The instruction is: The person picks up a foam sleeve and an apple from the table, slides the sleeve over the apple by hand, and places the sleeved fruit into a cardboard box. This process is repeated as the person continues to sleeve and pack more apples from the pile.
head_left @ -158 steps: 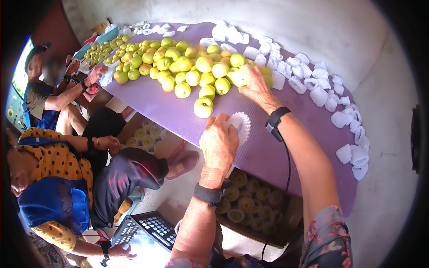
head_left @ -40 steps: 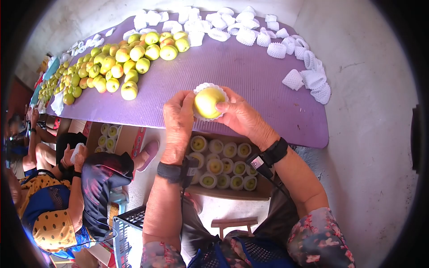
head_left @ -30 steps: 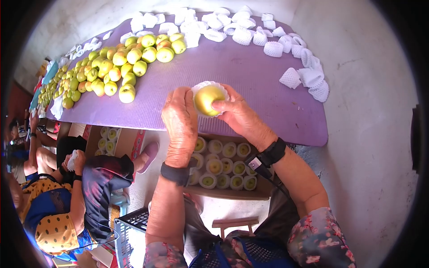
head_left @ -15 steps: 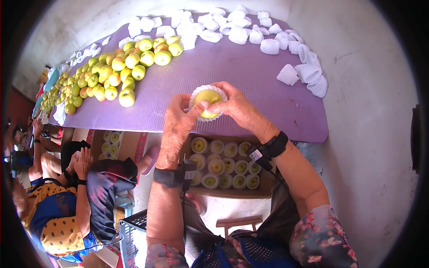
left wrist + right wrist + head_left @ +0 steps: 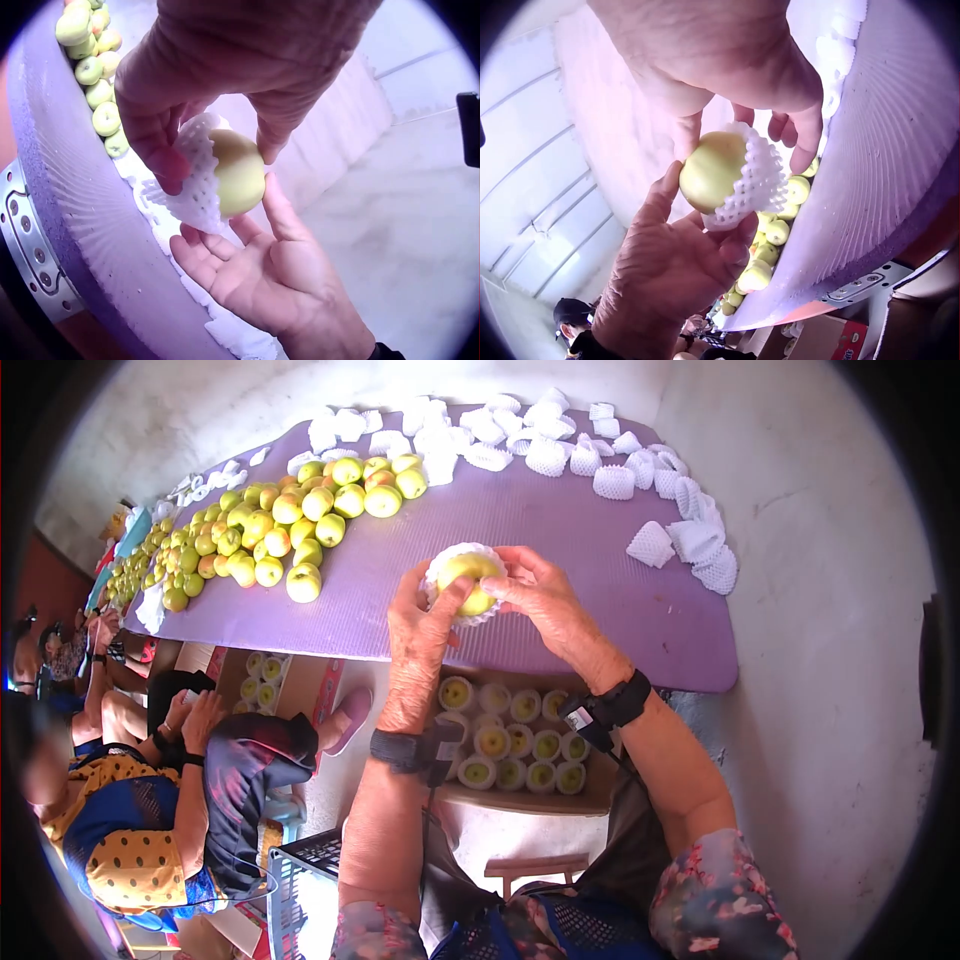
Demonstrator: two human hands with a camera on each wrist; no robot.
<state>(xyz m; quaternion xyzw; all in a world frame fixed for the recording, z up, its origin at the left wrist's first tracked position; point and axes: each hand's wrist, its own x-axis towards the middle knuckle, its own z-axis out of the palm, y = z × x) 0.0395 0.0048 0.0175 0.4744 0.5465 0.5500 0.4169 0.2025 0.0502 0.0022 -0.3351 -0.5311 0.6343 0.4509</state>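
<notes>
A yellow-green apple [image 5: 470, 570] sits partly inside a white foam net sleeve [image 5: 196, 180], held between both hands over the near edge of the purple mat. My left hand [image 5: 422, 625] grips it from the left, its thumb on the apple's bare face and its fingers around the foam. From the right, my right hand [image 5: 555, 615] holds the same apple, thumb also on the bare skin. The right wrist view shows the sleeve [image 5: 756, 180] covering one side while the other bulges out. A pile of loose apples [image 5: 285, 510] lies to the left on the mat.
Many empty foam sleeves [image 5: 545, 455] line the far and right edges of the purple mat [image 5: 560, 530]. Below the table, a carton [image 5: 540, 800] holds sleeved apples in rows. A person in a dotted shirt [image 5: 140, 870] sits at left beside a dark plastic crate [image 5: 305, 860].
Earlier my right hand was at the apple pile and my left held an empty sleeve. Now both hold the sleeved apple, and my left thumb has come onto its face.
</notes>
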